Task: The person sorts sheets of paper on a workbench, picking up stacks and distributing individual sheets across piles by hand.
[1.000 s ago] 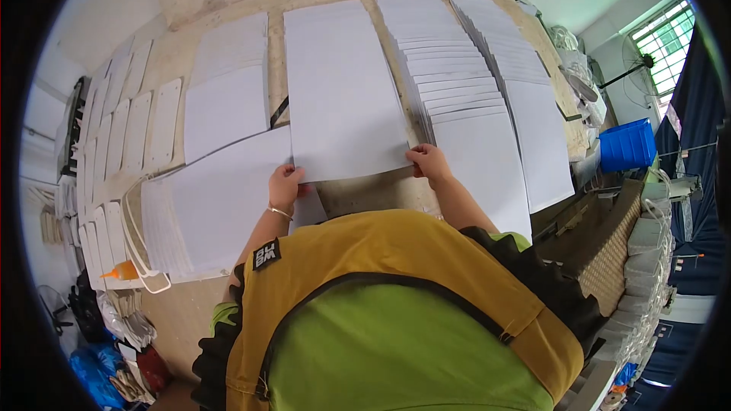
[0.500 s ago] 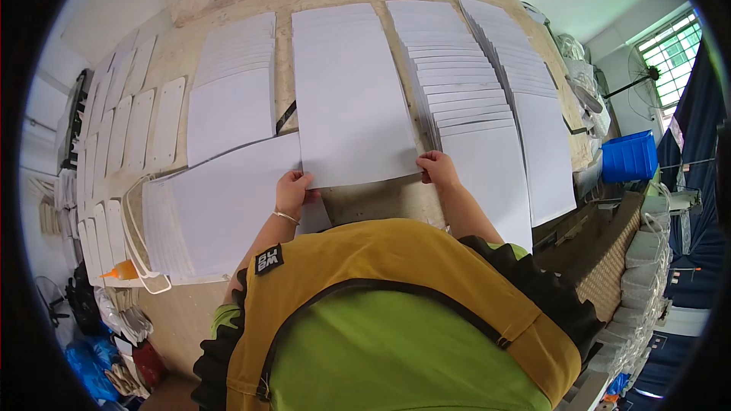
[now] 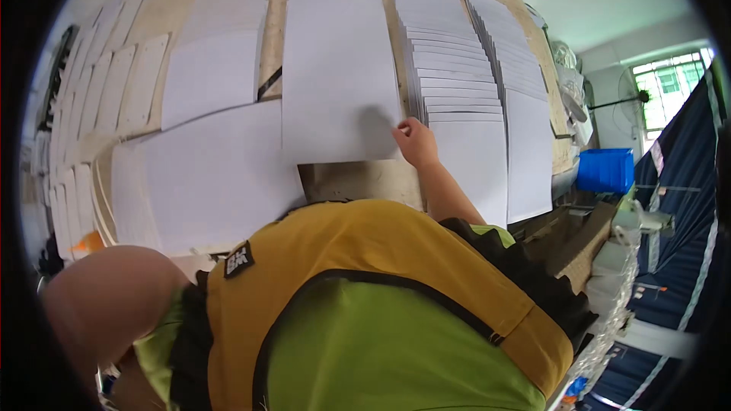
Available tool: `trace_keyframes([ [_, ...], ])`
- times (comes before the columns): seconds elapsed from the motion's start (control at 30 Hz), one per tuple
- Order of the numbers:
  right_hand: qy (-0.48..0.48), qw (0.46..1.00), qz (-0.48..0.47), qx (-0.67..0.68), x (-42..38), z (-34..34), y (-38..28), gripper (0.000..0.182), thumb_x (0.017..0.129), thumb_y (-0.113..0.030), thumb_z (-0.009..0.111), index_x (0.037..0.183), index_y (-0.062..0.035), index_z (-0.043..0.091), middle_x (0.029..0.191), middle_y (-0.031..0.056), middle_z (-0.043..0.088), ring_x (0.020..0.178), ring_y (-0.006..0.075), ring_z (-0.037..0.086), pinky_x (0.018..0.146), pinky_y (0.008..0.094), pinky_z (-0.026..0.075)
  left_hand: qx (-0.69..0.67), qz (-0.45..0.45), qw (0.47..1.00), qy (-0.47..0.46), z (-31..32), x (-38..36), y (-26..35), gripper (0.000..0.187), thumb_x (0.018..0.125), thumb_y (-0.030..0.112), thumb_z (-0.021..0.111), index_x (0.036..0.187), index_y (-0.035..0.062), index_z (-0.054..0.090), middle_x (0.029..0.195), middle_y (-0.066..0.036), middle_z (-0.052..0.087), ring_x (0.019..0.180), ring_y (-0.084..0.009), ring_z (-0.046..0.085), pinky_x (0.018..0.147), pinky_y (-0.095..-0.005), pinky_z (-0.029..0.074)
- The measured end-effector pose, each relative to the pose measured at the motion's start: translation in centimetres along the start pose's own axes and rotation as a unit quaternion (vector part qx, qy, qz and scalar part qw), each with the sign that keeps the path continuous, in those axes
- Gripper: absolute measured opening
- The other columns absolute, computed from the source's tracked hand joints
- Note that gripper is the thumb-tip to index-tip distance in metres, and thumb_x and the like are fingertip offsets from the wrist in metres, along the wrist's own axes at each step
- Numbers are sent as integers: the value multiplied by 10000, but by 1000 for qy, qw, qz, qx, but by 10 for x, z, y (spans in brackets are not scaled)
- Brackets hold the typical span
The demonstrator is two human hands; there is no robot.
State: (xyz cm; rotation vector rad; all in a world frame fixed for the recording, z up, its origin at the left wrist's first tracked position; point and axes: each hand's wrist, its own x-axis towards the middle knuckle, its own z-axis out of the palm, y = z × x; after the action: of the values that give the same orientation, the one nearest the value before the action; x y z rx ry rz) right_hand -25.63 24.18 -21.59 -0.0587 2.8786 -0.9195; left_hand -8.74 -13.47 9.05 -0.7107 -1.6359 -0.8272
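Observation:
My right hand (image 3: 416,144) is at the right edge of a large white sheet (image 3: 339,68) in the middle of the table. Its fingers are curled together; whether anything is between them is hidden. A shadow falls on the sheet beside the fingertips. My left hand is out of view; only the bent left arm (image 3: 114,297) shows, large and blurred at lower left. Left of the middle sheet lies another wide white sheet (image 3: 213,167). To the right is a fanned stack of white sheets (image 3: 457,68), its layers stepped.
A further fanned stack (image 3: 525,129) lies at the right. White rounded strips (image 3: 145,80) lie in rows on the left, near an orange-tipped bottle (image 3: 89,241). A blue bin (image 3: 605,170) stands beyond the table's right side. A fan (image 3: 640,97) is by the window.
My left hand has let go of the middle sheet's near left corner and left the view as the arm bent up. My right hand stays near the right corner. The view has shifted.

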Motion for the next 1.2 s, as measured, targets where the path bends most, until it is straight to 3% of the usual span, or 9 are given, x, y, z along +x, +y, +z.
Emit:
trace_keyframes([
  [0.07,-20,1000,-6,-7,-5,-1,-6,258,757,-283,618,869,-51,612,743,127,639,710,275,616,648,362,476,-88,108,981,-132,26,22,42,289,903,153,424,1111,-1,553,1061,-95,595,954,-190,561,899,-278,412],
  [0.17,-37,999,-23,18,9,7,-24,254,760,-283,622,876,-57,616,742,130,637,713,271,616,652,359,475,-106,141,965,-194,48,30,70,290,900,153,433,1121,2,545,1069,-95,592,963,-193,559,903,-282,408],
  [0.57,-113,991,-62,44,-3,20,-19,265,777,-286,591,913,-59,607,783,130,640,734,299,613,668,369,479,-56,132,963,-230,64,36,107,309,886,152,471,1159,15,517,1101,-98,580,996,-205,548,920,-296,393],
  [0.7,-94,987,-114,58,7,15,-18,225,780,-242,607,887,-45,612,720,120,632,648,253,598,620,337,471,-33,129,964,-229,70,35,118,320,882,152,484,1172,20,507,1112,-99,576,1007,-209,545,925,-301,388],
  [0.9,-217,962,-149,72,3,34,-37,231,796,-228,605,883,-14,607,686,81,622,637,181,599,599,309,474,65,134,974,-170,52,29,128,340,875,151,502,1191,26,493,1128,-101,569,1024,-216,540,934,-309,380],
  [1.0,-313,938,-128,80,-14,42,-49,259,805,-243,611,892,0,605,684,71,617,634,156,594,582,297,472,208,53,977,-20,13,6,95,352,872,151,512,1201,30,486,1136,-101,566,1032,-219,537,938,-313,376],
  [1.07,-428,897,-72,80,-26,44,-58,298,812,-266,617,910,15,601,702,67,612,625,134,584,558,280,467,301,-102,948,6,-11,-38,54,360,870,151,518,1207,32,481,1142,-102,564,1038,-221,535,941,-315,373],
  [1.13,-403,903,-105,110,-39,75,-54,328,815,-275,620,959,18,584,733,77,614,628,133,581,542,272,462,356,-265,889,-116,-22,-111,8,369,867,151,524,1214,34,476,1147,-102,562,1044,-223,534,944,-318,371],
  [1.2,-368,911,-131,132,-56,103,-57,363,818,-283,622,1008,21,566,765,88,616,631,131,578,525,265,457,400,-350,778,-334,-27,-216,-21,567,755,288,685,1236,90,459,1315,-137,419,1247,-299,355,1005,-446,298],
])
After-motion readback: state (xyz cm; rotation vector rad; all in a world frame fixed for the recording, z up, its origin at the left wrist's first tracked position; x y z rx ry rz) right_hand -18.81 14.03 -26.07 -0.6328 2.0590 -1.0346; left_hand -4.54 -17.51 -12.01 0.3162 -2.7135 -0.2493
